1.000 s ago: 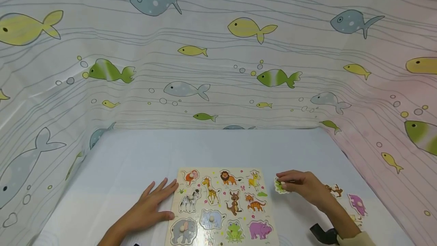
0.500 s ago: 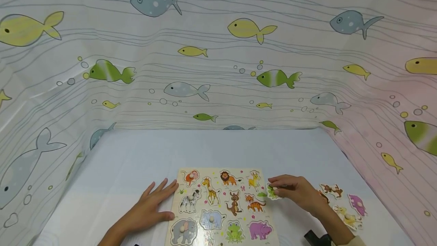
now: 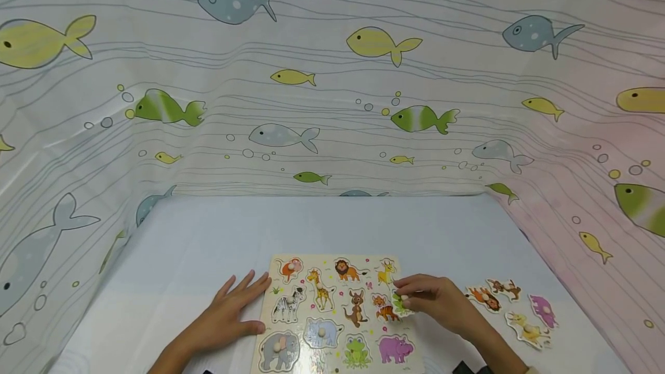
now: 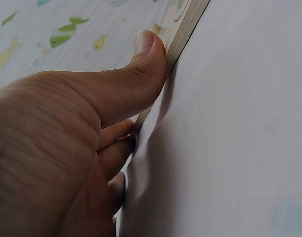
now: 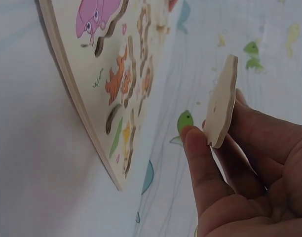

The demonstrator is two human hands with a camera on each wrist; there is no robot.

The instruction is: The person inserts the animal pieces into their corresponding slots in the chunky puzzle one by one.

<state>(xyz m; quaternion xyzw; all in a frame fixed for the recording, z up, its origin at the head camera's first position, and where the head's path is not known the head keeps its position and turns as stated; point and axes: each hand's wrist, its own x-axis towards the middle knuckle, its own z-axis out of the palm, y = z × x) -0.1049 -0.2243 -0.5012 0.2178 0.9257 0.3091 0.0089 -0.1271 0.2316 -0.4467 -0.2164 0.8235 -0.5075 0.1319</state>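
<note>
At the pale wooden animal-puzzle board (image 3: 324, 360), I see the left hand (image 3: 230, 311), fingers spread, touching its left edge. The right hand (image 3: 441, 303) pinches the green wooden frog piece (image 3: 399, 305) over the right edge. Placing step, I judge; next calls for aligning above the near green frog-shaped recess (image 3: 357, 353).

Puzzle board (image 3: 312, 261) on the table (image 3: 322, 224), we note; left hand (image 3: 228, 313) at its left edge. Right hand (image 3: 439, 299) with held piece (image 3: 399, 303) above board's right side. Farther right we log four loose pieces (image 3: 527, 328). Curtain (image 3: 332, 103) behind.
</note>
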